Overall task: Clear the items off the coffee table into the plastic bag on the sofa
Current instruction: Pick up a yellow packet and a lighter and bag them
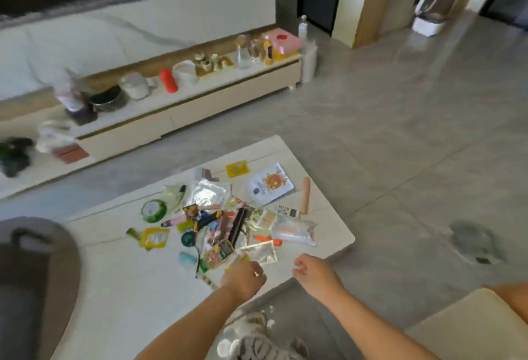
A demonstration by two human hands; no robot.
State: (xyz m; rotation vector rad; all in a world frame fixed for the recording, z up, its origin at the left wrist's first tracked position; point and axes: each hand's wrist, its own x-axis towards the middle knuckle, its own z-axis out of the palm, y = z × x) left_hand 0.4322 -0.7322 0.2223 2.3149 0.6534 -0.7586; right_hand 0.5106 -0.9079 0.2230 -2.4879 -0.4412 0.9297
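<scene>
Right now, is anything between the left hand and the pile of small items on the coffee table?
Nothing visible. The left hand hovers at the near edge of the pile, with packets right under its knuckles. The right hand is off to the side over the coffee table edge, not in the way.

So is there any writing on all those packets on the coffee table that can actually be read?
None can be read; the picture is too blurred.
White packet with an orange picture: print shows, illegible.
Yellow packet: marking, illegible.
Black-and-white label: blocks only, no legible characters.
Green-rimmed round item: white label, illegible.
</scene>
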